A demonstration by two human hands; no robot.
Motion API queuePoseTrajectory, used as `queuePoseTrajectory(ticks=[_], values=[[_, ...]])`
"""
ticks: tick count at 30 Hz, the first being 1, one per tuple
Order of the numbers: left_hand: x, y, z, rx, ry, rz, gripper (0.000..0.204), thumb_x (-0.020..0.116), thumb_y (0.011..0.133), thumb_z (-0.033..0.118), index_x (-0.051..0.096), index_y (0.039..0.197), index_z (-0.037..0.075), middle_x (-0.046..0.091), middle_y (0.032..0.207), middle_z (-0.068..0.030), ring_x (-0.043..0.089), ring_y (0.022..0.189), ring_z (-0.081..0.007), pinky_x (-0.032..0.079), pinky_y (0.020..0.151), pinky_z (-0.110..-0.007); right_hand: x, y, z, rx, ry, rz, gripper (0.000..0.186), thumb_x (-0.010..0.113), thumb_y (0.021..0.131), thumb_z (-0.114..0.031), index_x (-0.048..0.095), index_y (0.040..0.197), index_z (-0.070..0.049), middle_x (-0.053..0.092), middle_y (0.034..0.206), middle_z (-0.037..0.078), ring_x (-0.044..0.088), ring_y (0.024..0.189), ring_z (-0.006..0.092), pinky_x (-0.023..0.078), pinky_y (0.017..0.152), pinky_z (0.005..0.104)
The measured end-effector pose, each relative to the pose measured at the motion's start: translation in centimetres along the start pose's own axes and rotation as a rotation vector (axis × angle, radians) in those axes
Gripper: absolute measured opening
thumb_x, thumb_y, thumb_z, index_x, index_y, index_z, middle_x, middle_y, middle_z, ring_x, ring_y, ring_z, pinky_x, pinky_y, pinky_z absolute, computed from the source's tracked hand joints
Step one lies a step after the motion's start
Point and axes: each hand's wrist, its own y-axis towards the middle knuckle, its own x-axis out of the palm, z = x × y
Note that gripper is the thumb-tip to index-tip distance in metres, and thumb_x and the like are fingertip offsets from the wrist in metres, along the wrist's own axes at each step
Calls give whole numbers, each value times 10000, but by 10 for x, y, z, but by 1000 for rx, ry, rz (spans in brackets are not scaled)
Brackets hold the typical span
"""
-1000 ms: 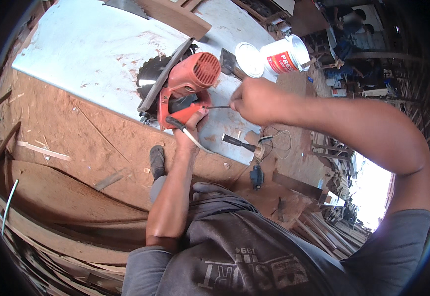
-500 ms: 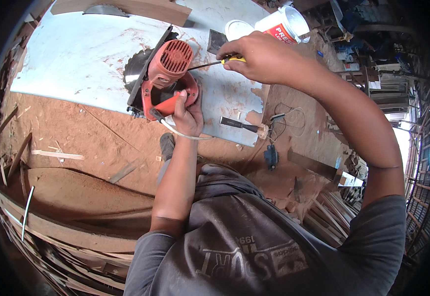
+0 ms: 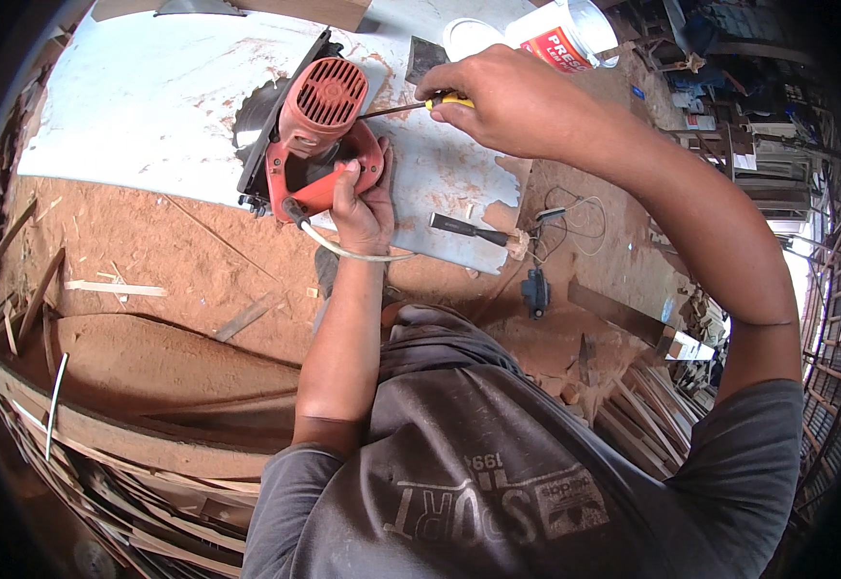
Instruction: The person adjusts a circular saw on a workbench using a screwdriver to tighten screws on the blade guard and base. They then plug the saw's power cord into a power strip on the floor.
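An orange circular saw (image 3: 320,96), with a dark blade and base plate, sits on a pale worn board (image 3: 122,106). My left hand (image 3: 363,205) is closed on the saw's handle, its thumb over the grip beside the white cord. My right hand (image 3: 483,101) is closed on a screwdriver (image 3: 449,100) with a yellow handle. The screwdriver's shaft points left to the motor housing; its tip is too small to make out. A black-handled chisel (image 3: 464,228) lies below my right forearm.
A white bucket (image 3: 575,34) with a lid (image 3: 469,37) stands at the back. A blue power tool (image 3: 534,293) and tangled cords lie on the right. Wood offcuts (image 3: 112,288) and stacked strips (image 3: 642,415) surround me on the sandy floor. A loose blade (image 3: 199,8) lies at the top.
My right hand has moved up, so the screwdriver meets the saw higher, near the motor housing, instead of at the handle. The view has shifted, putting saw and board higher in the picture.
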Motion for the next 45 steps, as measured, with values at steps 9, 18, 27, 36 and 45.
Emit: queuePoseTrajectory(ticks=[9,18,27,36,45], values=[[-1,-1,3,-20,16,5,580,663,929,85,462,1469,31,592,1412,-135,607,1328,-330,443,1232,-580,0,2,-3,-28,-54,9,260,720,984,-239,772,1182,-79,774,1000,194,742,951,392,581,863,493],[2,-2,6,-24,41,3,584,670,922,84,468,1468,39,596,1406,-131,618,1310,-343,451,1220,-582,2,-2,-4,-30,-57,19,263,719,974,-225,764,1181,-69,774,1028,179,737,993,379,573,882,496],[-3,-2,6,-55,30,6,575,668,924,87,470,1461,30,621,1366,-126,628,1296,-341,450,1215,-583,-18,13,-17,-357,-464,8,265,676,926,-112,791,1164,-132,718,1077,101,716,1023,312,589,895,426],[-9,0,5,-61,31,19,505,686,936,102,518,1407,37,655,1308,-119,644,1281,-368,444,1213,-579,-28,34,-21,-309,-414,17,149,661,973,-168,706,1046,-46,677,1137,136,694,1036,341,579,873,446],[-20,2,3,-94,24,31,442,684,936,102,557,1355,46,668,1293,-117,638,1297,-367,446,1208,-578,-59,38,-24,-376,-262,-161,339,705,946,-173,607,1205,22,686,1023,279,707,995,466,583,895,505]])
